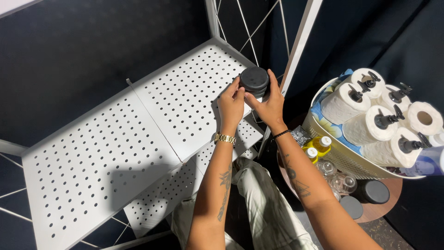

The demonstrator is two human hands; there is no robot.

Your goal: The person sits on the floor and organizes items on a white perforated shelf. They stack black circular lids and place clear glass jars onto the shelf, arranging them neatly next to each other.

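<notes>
Your left hand (pixel 231 103) and right hand (pixel 267 104) both pinch what looks like a stack of black lidded jars (pixel 254 81) at the right edge of the white perforated shelf (pixel 138 134), fingers curled around it.

The shelf (pixel 138 134) looks like white painted metal, matt and perforated with round holes. The round black jar lid (pixel 254 78) seems matt plastic. A gold metal watch band (pixel 225 138) shines on one wrist. The paper rolls (pixel 370 125) look soft and white; the basket (pixel 342 159) beneath appears pale woven mesh.
</notes>
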